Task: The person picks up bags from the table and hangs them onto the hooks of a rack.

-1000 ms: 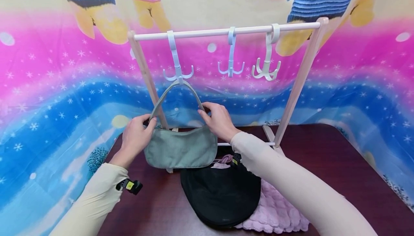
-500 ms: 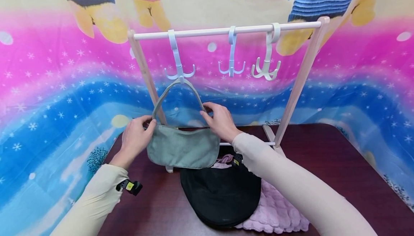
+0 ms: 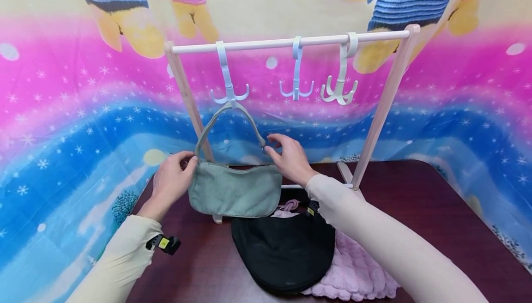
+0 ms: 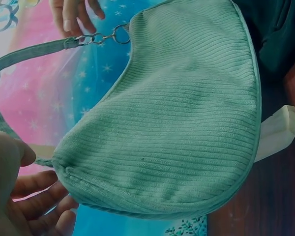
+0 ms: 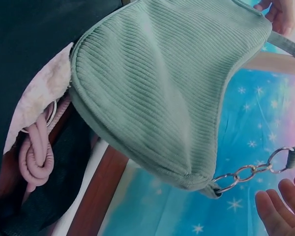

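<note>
A sage-green corduroy shoulder bag [image 3: 234, 191] hangs by its strap [image 3: 212, 125] from the lowest prong of the left pale-blue hook [image 3: 228, 93]. My left hand [image 3: 172, 176] is at the strap's left base. In the left wrist view its thumb lies across the strap, with a gap between thumb and loosely bent fingers [image 4: 42, 199]. My right hand [image 3: 293, 157] is beside the strap's right end, fingers apart and holding nothing. Metal chain links [image 5: 243, 172] join that end to the bag, and the right wrist view shows the fingers clear of them.
A wooden rack [image 3: 386, 104] stands on the dark red table [image 3: 415, 224]. Another pale-blue hook [image 3: 296, 86] and a cream hook [image 3: 341, 86] hang from its bar. In front lie a black bag [image 3: 287, 252] and a pink quilted item [image 3: 353, 270] with a knotted pink cord [image 5: 37, 157].
My right hand has let go of the strap and moved slightly right. My left hand has shifted slightly lower by the strap, its grip looser. The bag stays hanging, slightly right of before.
</note>
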The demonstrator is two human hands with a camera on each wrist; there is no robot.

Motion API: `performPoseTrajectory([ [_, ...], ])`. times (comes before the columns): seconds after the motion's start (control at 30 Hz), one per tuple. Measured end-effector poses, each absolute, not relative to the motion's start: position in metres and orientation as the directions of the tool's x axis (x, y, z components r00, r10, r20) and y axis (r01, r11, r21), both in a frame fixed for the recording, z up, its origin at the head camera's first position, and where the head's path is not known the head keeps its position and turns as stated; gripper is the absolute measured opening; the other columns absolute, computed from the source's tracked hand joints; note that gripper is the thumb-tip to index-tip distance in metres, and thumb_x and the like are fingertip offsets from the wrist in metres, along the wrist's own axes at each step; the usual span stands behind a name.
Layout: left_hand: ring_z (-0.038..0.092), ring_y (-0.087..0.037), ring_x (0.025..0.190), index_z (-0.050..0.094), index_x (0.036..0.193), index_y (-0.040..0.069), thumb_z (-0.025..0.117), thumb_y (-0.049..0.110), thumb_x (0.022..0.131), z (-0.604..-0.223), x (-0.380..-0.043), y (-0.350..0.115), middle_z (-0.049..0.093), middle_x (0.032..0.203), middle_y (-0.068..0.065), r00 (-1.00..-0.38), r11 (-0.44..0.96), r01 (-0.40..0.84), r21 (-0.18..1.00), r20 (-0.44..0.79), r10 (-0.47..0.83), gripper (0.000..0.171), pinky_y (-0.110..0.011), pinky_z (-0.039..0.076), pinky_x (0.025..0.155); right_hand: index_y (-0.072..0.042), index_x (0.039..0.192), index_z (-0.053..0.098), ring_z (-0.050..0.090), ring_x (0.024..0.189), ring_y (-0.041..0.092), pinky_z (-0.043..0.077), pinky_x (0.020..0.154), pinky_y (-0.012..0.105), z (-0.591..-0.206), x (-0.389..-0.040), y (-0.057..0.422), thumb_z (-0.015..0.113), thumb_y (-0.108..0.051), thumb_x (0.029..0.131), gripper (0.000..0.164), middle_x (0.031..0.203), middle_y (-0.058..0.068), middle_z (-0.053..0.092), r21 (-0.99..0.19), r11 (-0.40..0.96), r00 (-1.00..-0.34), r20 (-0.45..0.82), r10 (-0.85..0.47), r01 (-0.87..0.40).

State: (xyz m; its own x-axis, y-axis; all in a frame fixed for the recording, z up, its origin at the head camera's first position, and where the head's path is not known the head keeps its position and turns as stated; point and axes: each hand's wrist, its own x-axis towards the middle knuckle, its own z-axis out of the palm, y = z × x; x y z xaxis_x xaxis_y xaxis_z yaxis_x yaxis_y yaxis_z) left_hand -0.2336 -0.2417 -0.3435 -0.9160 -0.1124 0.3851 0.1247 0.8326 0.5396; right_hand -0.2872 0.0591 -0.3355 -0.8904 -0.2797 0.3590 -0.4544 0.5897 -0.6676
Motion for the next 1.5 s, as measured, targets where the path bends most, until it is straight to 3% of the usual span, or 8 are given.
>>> performPoseTrajectory([
  [0.23,0.065,-0.025,0.080,0.073,0.117,0.011,0.050,0.033,0.105,-0.339,-0.229,-0.246,0.074,0.097,-0.012,-0.899,0.829,0.141,0.541,0.421,-0.121,0.033,-0.031,0.045,0.061,-0.014,0.134,0.062,0.069,0.101,0.021,0.057,0.084,0.041,-0.338,-0.283,0.073,0.059,-0.029,0.103,0.034,0.118,0.005,0.069,-0.662,0.601,-0.892,0.372,-0.257,-0.449],
  [0.67,0.067,-0.025,0.086,0.074,0.116,0.009,0.051,0.031,0.105,-0.332,-0.214,-0.242,0.075,0.097,-0.012,-0.859,0.791,0.197,0.580,0.491,-0.146,0.034,-0.034,0.049,0.072,-0.017,0.121,0.068,0.065,0.080,0.014,0.054,0.075,0.036,-0.343,-0.268,0.093,0.056,-0.031,0.104,0.025,0.107,0.002,0.071,-0.684,0.567,-0.888,0.376,-0.266,-0.459],
  [1.03,0.055,-0.007,0.064,0.077,0.105,0.011,0.058,0.027,0.102,-0.335,-0.194,-0.230,0.072,0.080,-0.005,-0.816,0.787,0.240,0.568,0.557,-0.153,0.025,-0.025,0.043,0.060,-0.016,0.114,0.072,0.064,0.080,0.014,0.053,0.075,0.033,-0.349,-0.246,0.105,0.060,-0.026,0.102,0.019,0.098,0.003,0.073,-0.686,0.545,-0.876,0.394,-0.279,-0.482],
  [1.5,0.053,-0.004,0.057,0.077,0.106,0.013,0.062,0.025,0.101,-0.347,-0.178,-0.216,0.069,0.078,-0.001,-0.840,0.778,0.257,0.573,0.531,-0.113,0.020,-0.025,0.042,0.056,-0.013,0.113,0.072,0.066,0.080,0.008,0.055,0.075,0.026,-0.356,-0.219,0.122,0.064,-0.022,0.100,0.017,0.098,0.000,0.074,-0.660,0.559,-0.865,0.405,-0.297,-0.502],
])
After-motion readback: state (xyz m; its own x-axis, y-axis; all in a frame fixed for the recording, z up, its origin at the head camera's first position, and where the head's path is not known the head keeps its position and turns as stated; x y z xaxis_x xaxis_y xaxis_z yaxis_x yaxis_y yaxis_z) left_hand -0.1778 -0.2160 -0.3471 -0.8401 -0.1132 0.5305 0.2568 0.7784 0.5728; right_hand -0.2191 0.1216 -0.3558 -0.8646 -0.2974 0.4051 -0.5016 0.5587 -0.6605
